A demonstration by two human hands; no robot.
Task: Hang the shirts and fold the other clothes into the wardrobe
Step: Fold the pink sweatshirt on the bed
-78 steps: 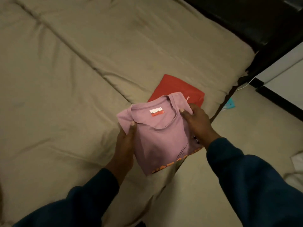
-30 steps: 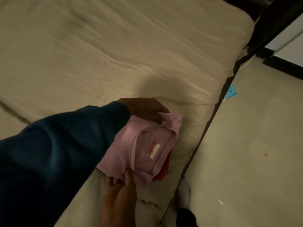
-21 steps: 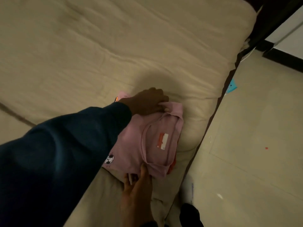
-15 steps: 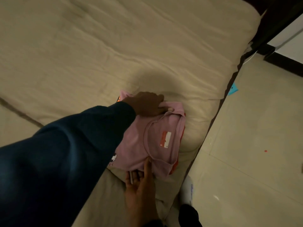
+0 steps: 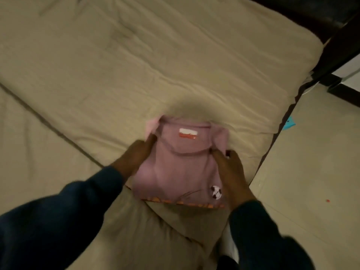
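Note:
A folded pink shirt [image 5: 181, 168] with a red-and-white neck label and a small football print sits near the bed's right edge, collar pointing away from me. My left hand [image 5: 136, 158] grips its left side, thumb on top by the collar. My right hand [image 5: 231, 172] grips its right side, thumb on the fabric. A thin sliver of the red garment [image 5: 228, 152] shows by my right fingers; the rest of it is hidden under the pink shirt. The frame is blurred, so I cannot tell whether the shirt rests on the bed or is lifted.
The bed [image 5: 116, 75] is covered by a wrinkled beige sheet with a seam running diagonally at the left. Pale tiled floor [image 5: 311, 182] lies to the right, with a blue scrap [image 5: 290, 122] near the bed. A dark bed frame [image 5: 335, 47] stands at the top right.
My left arm no longer reaches across the shirt. Both hands have shifted to the shirt's two sides, and its collar now points away from me instead of to the right.

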